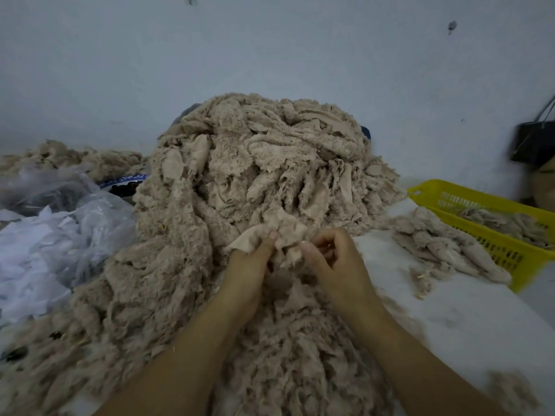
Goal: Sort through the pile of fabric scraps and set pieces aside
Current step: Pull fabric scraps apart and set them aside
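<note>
Pinched between both hands: one beige fabric scrap, fuzzy on one face and smooth on the other, raised just off the near slope of the pile of fabric scraps. Gripped at its left edge by the left hand, thumb and fingertips closed on the cloth. Gripped at its right edge by the right hand, fingers curled inward, thumb pressed against the fabric. Hands close together, almost touching, with the scrap bridging the gap and its upper edge touching the heap behind.

Directly behind and below the hands, the pile itself: tall, tangled, all the same beige, heaped against the pale wall and spilling forward under both forearms.

To the right, on a white table surface, a smaller heap of beige pieces, touching a yellow slotted basket with more beige pieces inside. Beyond the basket, a dark bag against the wall.

To the left, clear plastic bags with white scraps, and behind them another low beige heap.
</note>
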`<action>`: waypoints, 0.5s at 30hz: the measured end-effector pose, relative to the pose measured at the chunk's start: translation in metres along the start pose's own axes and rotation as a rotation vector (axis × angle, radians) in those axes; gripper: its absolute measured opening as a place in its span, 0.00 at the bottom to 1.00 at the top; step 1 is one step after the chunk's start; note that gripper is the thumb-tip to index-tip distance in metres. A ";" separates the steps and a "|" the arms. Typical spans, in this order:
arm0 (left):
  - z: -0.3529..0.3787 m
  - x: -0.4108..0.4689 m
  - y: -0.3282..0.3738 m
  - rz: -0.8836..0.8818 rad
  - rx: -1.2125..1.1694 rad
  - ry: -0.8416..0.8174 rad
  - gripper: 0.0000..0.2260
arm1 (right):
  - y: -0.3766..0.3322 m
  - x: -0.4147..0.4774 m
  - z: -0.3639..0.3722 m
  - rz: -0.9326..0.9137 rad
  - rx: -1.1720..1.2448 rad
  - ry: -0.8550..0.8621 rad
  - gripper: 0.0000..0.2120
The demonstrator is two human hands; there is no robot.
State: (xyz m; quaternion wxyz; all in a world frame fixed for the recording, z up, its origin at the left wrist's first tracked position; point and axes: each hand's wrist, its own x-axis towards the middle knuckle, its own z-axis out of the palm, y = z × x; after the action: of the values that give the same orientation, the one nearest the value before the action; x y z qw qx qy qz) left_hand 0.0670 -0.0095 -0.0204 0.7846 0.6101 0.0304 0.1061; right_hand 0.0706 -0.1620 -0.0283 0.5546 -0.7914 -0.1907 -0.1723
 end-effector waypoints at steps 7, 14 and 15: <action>0.005 -0.005 -0.002 0.007 -0.003 -0.022 0.11 | 0.005 0.004 0.005 -0.105 -0.274 -0.051 0.16; -0.015 0.011 0.004 0.039 0.016 0.193 0.10 | 0.008 0.005 -0.013 0.177 0.025 0.023 0.26; -0.013 0.010 0.000 0.052 0.109 0.181 0.08 | 0.009 0.004 -0.012 0.198 0.056 0.000 0.29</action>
State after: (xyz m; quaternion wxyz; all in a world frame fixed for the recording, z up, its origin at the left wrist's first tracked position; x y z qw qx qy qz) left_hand 0.0746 0.0050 -0.0225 0.7411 0.6406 0.0909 0.1795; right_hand 0.0777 -0.1751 -0.0294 0.5906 -0.7907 -0.1162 -0.1115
